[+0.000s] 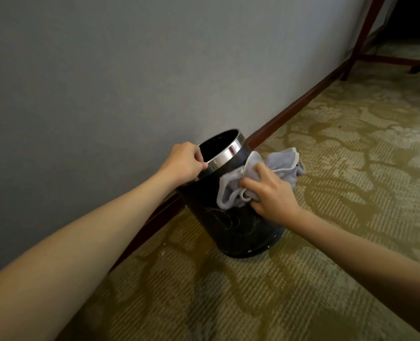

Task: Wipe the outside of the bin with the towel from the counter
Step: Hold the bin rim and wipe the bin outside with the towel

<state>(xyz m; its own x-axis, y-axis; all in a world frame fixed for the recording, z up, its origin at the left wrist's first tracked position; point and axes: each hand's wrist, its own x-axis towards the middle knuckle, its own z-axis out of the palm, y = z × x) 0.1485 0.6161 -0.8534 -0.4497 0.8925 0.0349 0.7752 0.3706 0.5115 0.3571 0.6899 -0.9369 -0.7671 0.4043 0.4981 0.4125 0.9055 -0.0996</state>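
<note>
A person's 2 bare arms reach down to a black cylindrical waste bin (231, 225) standing on patterned olive-green carpet (253, 299), just beside a grey wall (105, 70) edged with a dark wooden baseboard (300, 98). The bin leans slightly, its open mouth tipped toward the wall at 11 o'clock, and a shiny chrome band (225, 153) rings its rim. The left hand (184, 162) grips that rim at the bin's 9 o'clock side, fingers curled tight over the edge, with their tips hooked inside the opening. The right hand (270, 193) presses a crumpled pale grey towel (250, 178) against the bin's outer wall at its 3 o'clock side, just below the chrome band; the fingers are spread and bent over the bunched cloth, holding it to the black surface. Loose folds of the towel, trimmed with a light piped hem, stick out above the knuckles toward 1 o'clock and hang below the fingers toward 8 o'clock. Faint curved markings show on the bin's lower wall, and small pale specks dot its base. At 1 o'clock, well apart from the bin, the reddish wooden legs of a piece of furniture (361, 38) stand on the carpet by the wall. The carpet close around the bin carries only its leaf-like pattern.
</note>
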